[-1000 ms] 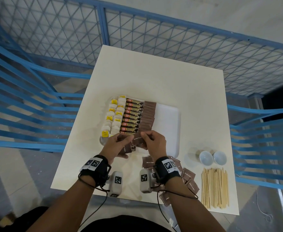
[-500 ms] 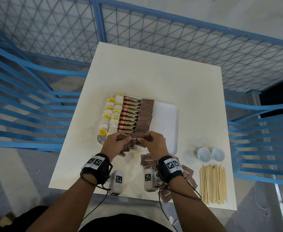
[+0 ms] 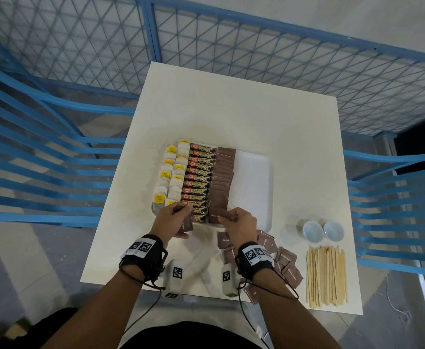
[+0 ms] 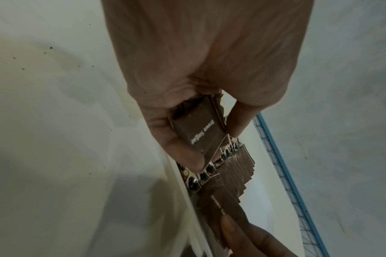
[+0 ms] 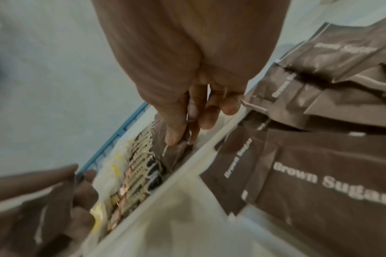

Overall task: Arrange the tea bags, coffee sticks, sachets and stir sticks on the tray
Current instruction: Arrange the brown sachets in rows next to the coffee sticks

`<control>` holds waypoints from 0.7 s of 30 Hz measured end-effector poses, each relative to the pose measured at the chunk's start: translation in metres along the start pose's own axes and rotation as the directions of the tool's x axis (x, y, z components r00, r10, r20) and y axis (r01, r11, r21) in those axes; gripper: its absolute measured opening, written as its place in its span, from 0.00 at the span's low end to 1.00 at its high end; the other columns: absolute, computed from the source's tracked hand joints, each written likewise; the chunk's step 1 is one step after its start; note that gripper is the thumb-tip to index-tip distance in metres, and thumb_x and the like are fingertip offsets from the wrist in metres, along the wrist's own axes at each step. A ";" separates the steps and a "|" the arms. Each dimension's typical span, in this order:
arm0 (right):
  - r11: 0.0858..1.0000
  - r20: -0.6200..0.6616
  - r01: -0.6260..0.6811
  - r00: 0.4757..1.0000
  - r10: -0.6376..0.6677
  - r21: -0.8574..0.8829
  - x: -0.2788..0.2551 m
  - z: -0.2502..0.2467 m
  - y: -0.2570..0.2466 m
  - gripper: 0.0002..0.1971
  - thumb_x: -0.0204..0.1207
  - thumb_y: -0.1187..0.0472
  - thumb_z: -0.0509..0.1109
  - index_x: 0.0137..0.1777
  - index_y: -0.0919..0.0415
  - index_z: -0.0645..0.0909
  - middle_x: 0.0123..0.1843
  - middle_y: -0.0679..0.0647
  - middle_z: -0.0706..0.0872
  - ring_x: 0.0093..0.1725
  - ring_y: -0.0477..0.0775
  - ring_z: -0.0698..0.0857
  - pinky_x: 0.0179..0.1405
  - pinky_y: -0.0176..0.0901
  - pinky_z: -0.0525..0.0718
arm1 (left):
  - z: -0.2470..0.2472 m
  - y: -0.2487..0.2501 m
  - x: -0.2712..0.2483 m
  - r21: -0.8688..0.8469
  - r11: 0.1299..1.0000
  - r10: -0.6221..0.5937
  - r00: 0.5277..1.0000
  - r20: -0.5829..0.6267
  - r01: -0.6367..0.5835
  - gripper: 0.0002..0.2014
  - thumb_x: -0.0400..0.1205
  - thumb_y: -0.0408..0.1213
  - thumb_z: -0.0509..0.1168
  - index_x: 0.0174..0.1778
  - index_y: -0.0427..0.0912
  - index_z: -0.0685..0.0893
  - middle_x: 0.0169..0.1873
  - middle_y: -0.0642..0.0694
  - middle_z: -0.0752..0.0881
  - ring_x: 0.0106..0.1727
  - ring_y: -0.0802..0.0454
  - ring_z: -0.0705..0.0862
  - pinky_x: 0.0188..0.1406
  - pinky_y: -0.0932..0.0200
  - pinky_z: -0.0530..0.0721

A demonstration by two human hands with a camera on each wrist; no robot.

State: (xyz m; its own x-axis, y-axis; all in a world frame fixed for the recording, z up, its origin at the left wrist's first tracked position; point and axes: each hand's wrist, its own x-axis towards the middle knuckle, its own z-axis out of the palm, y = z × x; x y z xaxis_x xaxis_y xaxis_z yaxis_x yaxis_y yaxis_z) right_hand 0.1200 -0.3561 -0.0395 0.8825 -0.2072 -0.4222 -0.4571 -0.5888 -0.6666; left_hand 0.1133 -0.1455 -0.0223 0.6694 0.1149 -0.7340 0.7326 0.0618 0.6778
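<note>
Left hand grips a small stack of brown sachets, thumb on one face and fingers curled on the other, at the near edge of the tray. Right hand pinches one sachet between thumb and fingers at the near end of the tray's sachet row. Tea bags and coffee sticks fill the tray's left side. Loose sachets, stir sticks and two cups lie on the bench.
</note>
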 end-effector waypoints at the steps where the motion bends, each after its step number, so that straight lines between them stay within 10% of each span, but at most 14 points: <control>1: 1.000 0.001 0.004 1.000 -0.004 -0.014 0.000 0.002 0.000 0.11 0.69 0.56 0.84 0.36 0.53 0.82 0.33 0.45 0.85 0.36 0.48 0.83 0.34 0.31 0.80 | -0.001 0.000 0.000 0.001 1.000 0.004 1.000 0.005 -0.004 0.08 0.84 0.45 0.74 0.54 0.46 0.89 0.56 0.33 0.90 0.50 0.38 0.89 0.29 0.51 0.90; 4: 0.997 0.002 0.010 1.000 -0.009 -0.070 0.002 0.007 0.001 0.12 0.70 0.53 0.83 0.38 0.57 0.83 0.36 0.49 0.86 0.39 0.53 0.85 0.41 0.46 0.86 | -0.002 -0.001 -0.001 0.013 1.000 0.013 1.000 0.012 -0.014 0.07 0.84 0.45 0.73 0.52 0.46 0.90 0.54 0.34 0.90 0.50 0.39 0.89 0.31 0.50 0.90; 21: 0.998 0.014 0.003 1.000 -0.002 -0.057 0.002 0.008 -0.002 0.15 0.66 0.55 0.86 0.45 0.54 0.83 0.35 0.48 0.86 0.39 0.47 0.85 0.37 0.33 0.79 | -0.002 0.007 -0.005 -0.093 0.995 -0.027 0.998 0.062 0.033 0.06 0.84 0.39 0.74 0.53 0.42 0.87 0.48 0.38 0.88 0.45 0.41 0.87 0.33 0.48 0.91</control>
State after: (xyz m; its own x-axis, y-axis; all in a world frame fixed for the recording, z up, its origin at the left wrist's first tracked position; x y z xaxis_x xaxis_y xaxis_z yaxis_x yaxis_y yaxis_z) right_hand 0.1214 -0.3495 -0.0437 0.8819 -0.1947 -0.4294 -0.4473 -0.6334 -0.6315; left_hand 0.1155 -0.1440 -0.0137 0.6556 0.0518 -0.7533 0.7395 0.1578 0.6544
